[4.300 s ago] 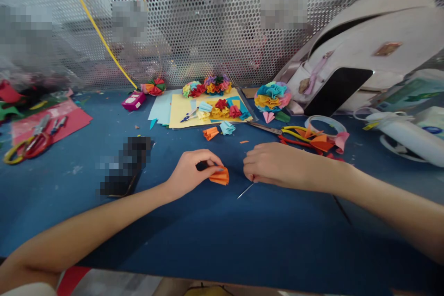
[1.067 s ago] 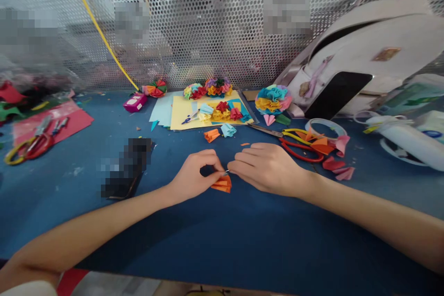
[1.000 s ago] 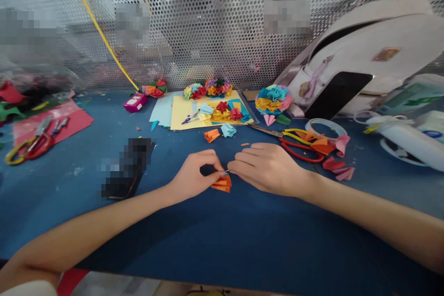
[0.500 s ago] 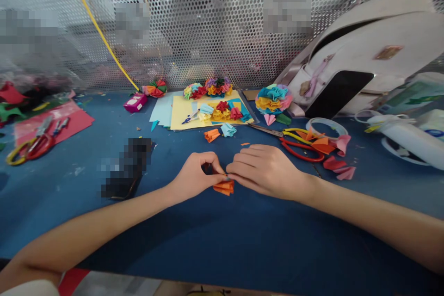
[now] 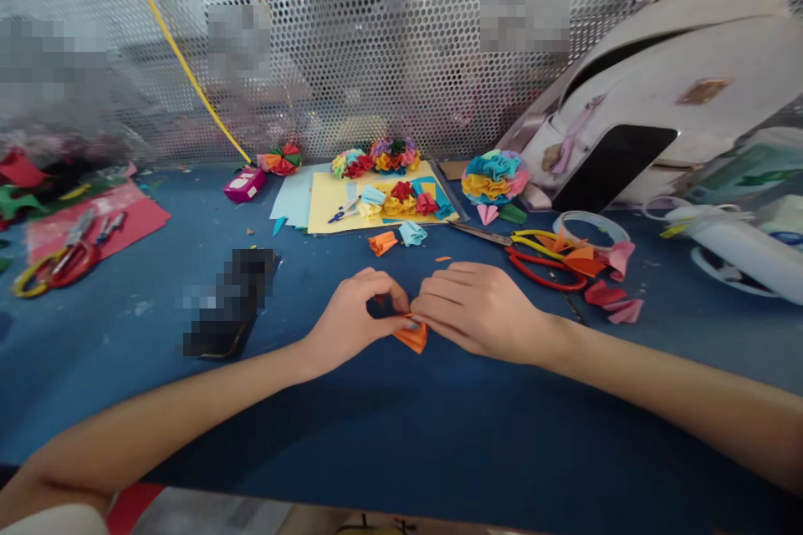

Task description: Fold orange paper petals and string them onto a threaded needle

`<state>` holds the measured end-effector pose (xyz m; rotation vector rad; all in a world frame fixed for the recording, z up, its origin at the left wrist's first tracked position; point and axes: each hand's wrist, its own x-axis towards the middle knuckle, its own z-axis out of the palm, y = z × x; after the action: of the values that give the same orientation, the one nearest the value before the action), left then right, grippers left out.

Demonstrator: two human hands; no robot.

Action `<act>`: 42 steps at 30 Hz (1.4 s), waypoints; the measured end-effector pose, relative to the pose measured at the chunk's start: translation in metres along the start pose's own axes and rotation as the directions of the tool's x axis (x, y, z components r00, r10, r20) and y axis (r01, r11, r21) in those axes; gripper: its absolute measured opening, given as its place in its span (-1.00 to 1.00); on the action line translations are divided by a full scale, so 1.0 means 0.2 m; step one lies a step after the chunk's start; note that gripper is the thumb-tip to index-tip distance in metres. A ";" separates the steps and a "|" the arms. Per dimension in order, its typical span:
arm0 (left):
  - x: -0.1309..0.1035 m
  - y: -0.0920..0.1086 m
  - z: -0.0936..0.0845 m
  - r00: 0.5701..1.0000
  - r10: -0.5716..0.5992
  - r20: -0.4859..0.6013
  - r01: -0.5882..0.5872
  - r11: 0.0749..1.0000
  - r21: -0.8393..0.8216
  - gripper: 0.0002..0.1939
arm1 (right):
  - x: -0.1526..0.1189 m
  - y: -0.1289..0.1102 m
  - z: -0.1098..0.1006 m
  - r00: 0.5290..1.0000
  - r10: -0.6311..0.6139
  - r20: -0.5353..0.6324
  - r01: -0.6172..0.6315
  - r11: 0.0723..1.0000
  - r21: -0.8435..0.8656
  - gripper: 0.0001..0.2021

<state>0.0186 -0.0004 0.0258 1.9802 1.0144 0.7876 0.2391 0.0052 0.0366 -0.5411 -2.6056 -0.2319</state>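
While the left hand [image 5: 342, 322] is pinching folded orange paper [image 5: 414, 339] over the table [image 5: 439, 443], the right hand [image 5: 480, 309] is meeting its top edge, fingers bunched (any grip hidden); this 2-handed step is apparently requiring steady alignment next.

Short white sleeve [image 5: 59, 521], bare forearms [image 5: 207, 404]

Tabletop [image 5: 439, 443] is being shown in blue, folded paper [image 5: 412, 340] in plain orange. Toward right edge, scissor handles [image 5: 519, 254] are being coloured red and yellow. Behind back edge, silvery panel [image 5: 351, 17] is being patterned with round holes.
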 end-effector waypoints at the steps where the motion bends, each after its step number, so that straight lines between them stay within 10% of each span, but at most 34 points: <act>1: 0.00 0.00 -0.01 1.000 0.020 0.005 -0.020 0.999 0.026 -0.88 | 0.00 0.00 0.00 1.000 -0.003 -0.005 0.003 1.000 -0.015 -0.65; 42: 0.01 -0.01 -0.01 0.998 -0.045 0.038 0.045 0.999 -0.018 -0.87 | -0.01 0.02 0.00 0.997 -0.070 0.041 0.076 0.984 -0.164 -0.75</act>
<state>0.0169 0.0026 0.0264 1.9423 1.0227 0.7304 0.2423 0.0075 0.0367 -0.5098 -2.6578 -0.4701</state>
